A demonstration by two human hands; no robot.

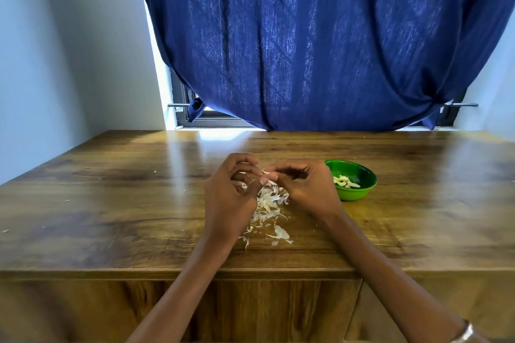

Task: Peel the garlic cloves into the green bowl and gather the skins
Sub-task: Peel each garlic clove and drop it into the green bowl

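Peeling a garlic clove over the skin pile, bowl waiting at the right.

I see my left hand (232,192) and right hand (302,185) meeting fingertip to fingertip, both pinching one small garlic clove (266,173), mostly hidden, directly above the heap of skins (269,203) on the wooden table (111,189), so I judge peelings drop onto the pile. The green bowl (359,192), just beside my right hand, holds peeled cloves (345,181), a short reach away.

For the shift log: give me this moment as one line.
left hand + right hand: peeling a clove | skins: loose on table | green bowl: peeled cloves inside
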